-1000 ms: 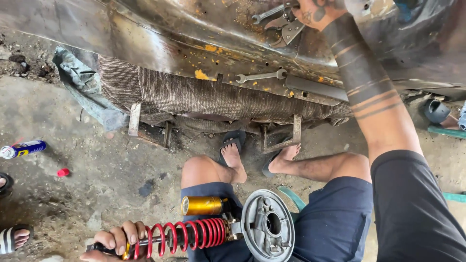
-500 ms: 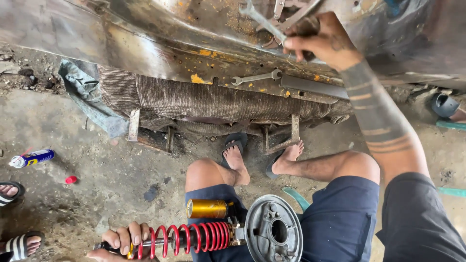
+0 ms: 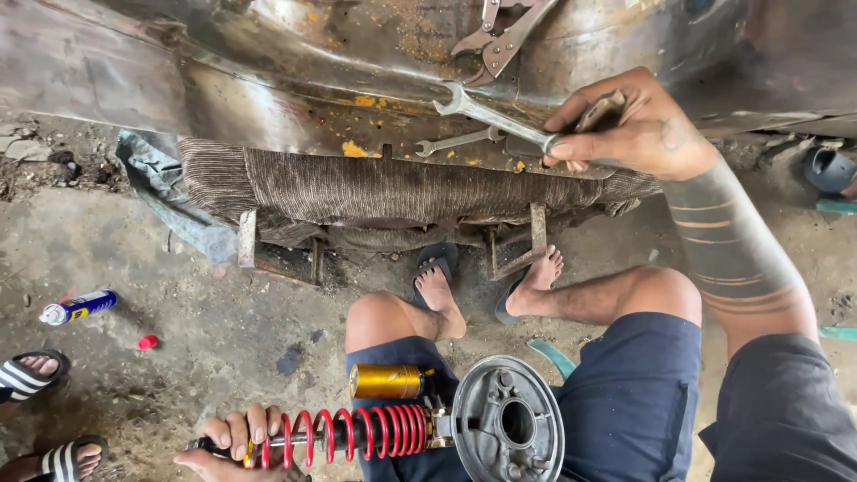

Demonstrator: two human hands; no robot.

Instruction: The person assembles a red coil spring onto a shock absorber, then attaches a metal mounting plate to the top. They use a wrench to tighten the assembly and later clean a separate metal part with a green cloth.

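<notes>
Right hand [image 3: 638,134] fingers closed on spanner [image 3: 495,120], long axis up-left, open head away from fingers; left hand [image 3: 234,439] grips shock absorber [image 3: 344,433] lying level

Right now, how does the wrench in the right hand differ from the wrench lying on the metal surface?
The held wrench is gripped in the right hand, raised off the surface, its open jaw pointing up-left. The lying wrench rests flat on the metal surface, untouched. The held one looks larger and longer; the lying one looks smaller and thinner. Both are silver, open-ended wrenches.
</notes>
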